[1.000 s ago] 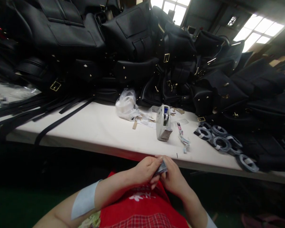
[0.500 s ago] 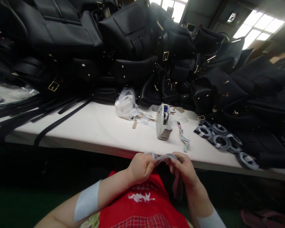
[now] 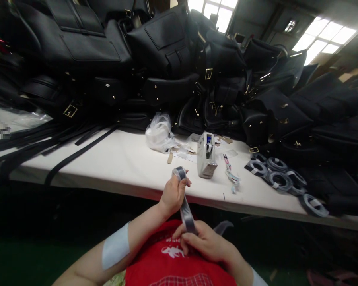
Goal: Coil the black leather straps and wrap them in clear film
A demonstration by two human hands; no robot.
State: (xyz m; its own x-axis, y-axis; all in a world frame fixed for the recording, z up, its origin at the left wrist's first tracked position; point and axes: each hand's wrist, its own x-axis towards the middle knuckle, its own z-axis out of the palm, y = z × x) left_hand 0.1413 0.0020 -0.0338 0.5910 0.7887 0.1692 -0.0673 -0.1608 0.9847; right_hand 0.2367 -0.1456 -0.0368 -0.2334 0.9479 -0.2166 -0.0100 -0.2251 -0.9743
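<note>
A black strap in clear plastic wrap [image 3: 187, 216] runs between my two hands. My left hand [image 3: 172, 194] is closed around its upper end, where the strap loops over the fingers near the table's front edge. Lower down, in front of the red apron [image 3: 164, 266], my right hand [image 3: 204, 240] grips the strap between thumb and fingers. A loose tail of the wrapped strap sticks out beyond the right hand. Past my hands, a tape dispenser [image 3: 205, 159] stands on the white table [image 3: 131, 159]. Pink-handled snippers [image 3: 226, 161] lie beside it.
Several coiled, wrapped straps [image 3: 278, 181] lie at the right. Loose black straps [image 3: 77, 153] spread over the left side. A crumpled plastic bag [image 3: 159, 133] and paper scraps sit mid-table. Black bags [image 3: 164, 39] are piled high along the back.
My left hand has risen toward the table with the strap looped over it. My right hand has come down and inward, and the strap now stretches between them.
</note>
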